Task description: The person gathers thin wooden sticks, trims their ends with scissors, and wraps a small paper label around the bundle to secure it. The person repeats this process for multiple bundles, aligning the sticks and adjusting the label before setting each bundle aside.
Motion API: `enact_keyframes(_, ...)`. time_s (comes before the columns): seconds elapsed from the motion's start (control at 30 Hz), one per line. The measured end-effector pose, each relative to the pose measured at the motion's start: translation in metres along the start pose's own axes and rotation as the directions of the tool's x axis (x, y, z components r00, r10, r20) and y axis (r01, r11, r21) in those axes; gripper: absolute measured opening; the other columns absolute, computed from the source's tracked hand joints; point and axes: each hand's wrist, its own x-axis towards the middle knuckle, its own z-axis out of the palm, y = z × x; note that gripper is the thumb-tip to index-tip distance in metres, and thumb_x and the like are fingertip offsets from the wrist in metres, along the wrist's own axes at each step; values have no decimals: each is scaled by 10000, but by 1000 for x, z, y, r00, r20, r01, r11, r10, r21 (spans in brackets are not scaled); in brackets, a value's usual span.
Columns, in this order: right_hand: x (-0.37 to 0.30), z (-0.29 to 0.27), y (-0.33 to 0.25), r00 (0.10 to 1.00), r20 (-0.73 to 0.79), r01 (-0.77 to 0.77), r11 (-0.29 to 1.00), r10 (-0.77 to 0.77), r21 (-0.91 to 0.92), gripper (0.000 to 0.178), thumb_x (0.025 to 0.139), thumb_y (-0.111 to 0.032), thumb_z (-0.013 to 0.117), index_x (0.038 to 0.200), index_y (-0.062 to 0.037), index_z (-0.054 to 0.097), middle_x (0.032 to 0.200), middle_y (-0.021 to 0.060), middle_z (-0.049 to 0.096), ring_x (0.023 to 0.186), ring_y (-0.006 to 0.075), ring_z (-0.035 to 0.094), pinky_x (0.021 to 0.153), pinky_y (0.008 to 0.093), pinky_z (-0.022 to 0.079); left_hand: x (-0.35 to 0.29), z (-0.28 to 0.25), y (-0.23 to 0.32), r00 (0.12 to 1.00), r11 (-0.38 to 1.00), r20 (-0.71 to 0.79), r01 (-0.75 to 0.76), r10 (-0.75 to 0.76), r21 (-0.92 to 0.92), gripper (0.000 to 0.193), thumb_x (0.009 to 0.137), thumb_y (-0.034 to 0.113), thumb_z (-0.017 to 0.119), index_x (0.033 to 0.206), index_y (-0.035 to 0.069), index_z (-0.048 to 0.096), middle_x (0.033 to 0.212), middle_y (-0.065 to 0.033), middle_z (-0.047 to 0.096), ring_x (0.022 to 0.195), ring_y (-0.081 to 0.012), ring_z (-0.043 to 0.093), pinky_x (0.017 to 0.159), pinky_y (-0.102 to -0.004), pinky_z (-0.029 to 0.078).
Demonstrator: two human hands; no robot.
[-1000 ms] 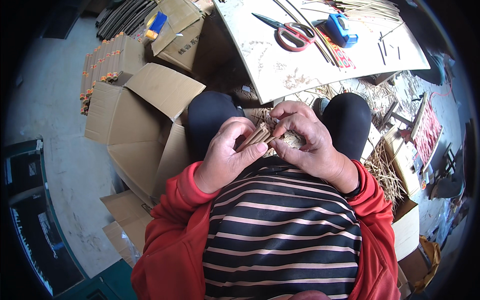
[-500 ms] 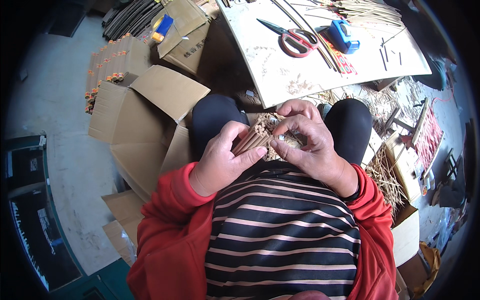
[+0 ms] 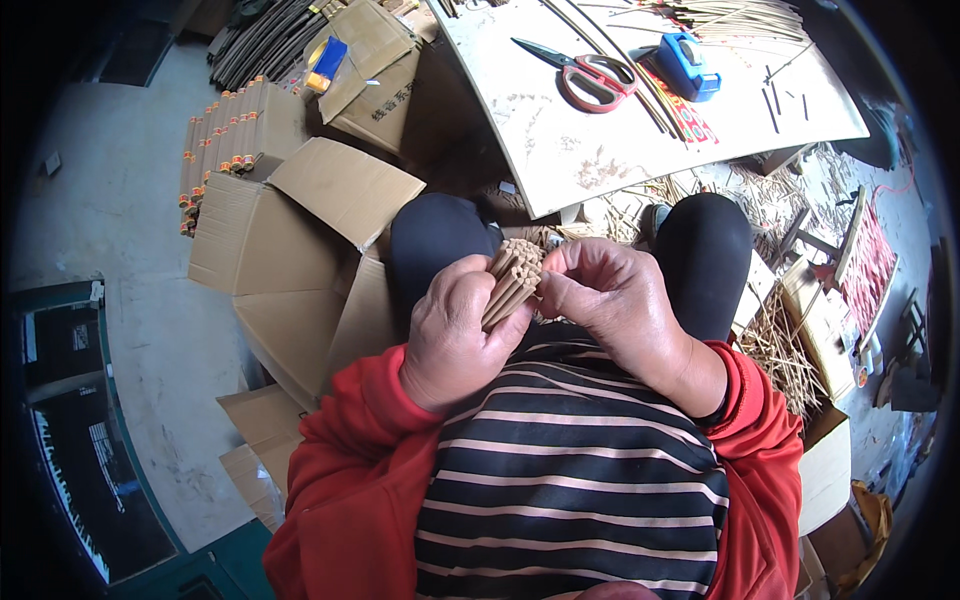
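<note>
A bundle of brown incense sticks [image 3: 514,283] stands tilted above my lap, its cut ends facing up. My left hand [image 3: 458,325] is wrapped round its side, thumb along the near face. At the bundle's right edge, the thumb and forefinger of my right hand [image 3: 622,300] are pinched together close to the stick ends. Whatever lies between those fingertips is too small or hidden to make out. The lower end of the bundle is covered by my left hand.
Ahead, a white table [image 3: 570,165] carries red-handled scissors [image 3: 598,84], a blue tape dispenser [image 3: 688,68] and loose sticks. An open cardboard box [image 3: 290,250] is by my left knee. Wrapped incense bundles [image 3: 225,130] stack behind it. Stick scraps [image 3: 780,350] fill a box at right.
My right hand has come in against the bundle, its raised fingers folding into a pinch. My left hand has turned the bundle more upright, showing more of the stick ends.
</note>
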Motion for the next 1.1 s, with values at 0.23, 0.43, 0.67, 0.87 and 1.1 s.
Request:
enact_keyframes(0.23, -7, -2, 5, 1000, -3, -14, 993, 15, 119, 167, 868, -115, 595, 908, 48, 602, 784, 23, 619, 710, 45, 530, 637, 195, 457, 3, 0, 3, 994, 993, 35, -102, 100, 62, 331, 605, 40, 696, 857, 19, 483, 928, -163, 526, 758, -325, 567, 630, -377, 493)
enact_keyframes(0.43, -11, -3, 3, 1000, -18, -21, 998, 22, 55, 194, 882, -143, 585, 899, 49, 604, 771, 29, 624, 702, 51, 540, 639, 201, 465, 5, -2, 5, 989, 986, 36, -147, 145, 83, 323, 601, 32, 690, 861, 11, 499, 922, -159, 520, 756, -315, 568, 629, -365, 499)
enact_keyframes(0.67, -8, -5, 3, 999, -47, -21, 998, 19, -60, 175, 861, -136, 602, 826, 35, 611, 682, 19, 593, 638, 36, 493, 572, 202, 434, 6, -2, 5, 988, 987, 60, -146, 143, 59, 335, 602, 31, 695, 874, 8, 500, 929, -161, 524, 772, -312, 575, 631, -358, 503)
enact_keyframes(0.87, -8, -3, 1, 996, -83, -48, 997, 42, -66, 142, 817, -108, 627, 775, 26, 602, 644, 6, 569, 604, 28, 472, 538, 196, 417, -3, 7, -2, 999, 981, 42, 8, 0, -196, 417, 648, 6, 673, 994, -3, 441, 925, -181, 530, 810, -327, 584, 673, -356, 500)
enact_keyframes(1.1, -6, -4, 0, 999, -14, -45, 990, 44, -132, 158, 878, -118, 584, 822, 29, 592, 722, 13, 606, 654, 41, 521, 602, 185, 442, -8, 16, -1, 985, 852, 56, 168, -162, -495, 648, 699, -13, 644, 1260, -50, 321, 1009, -211, 548, 858, -320, 587, 787, -329, 476)
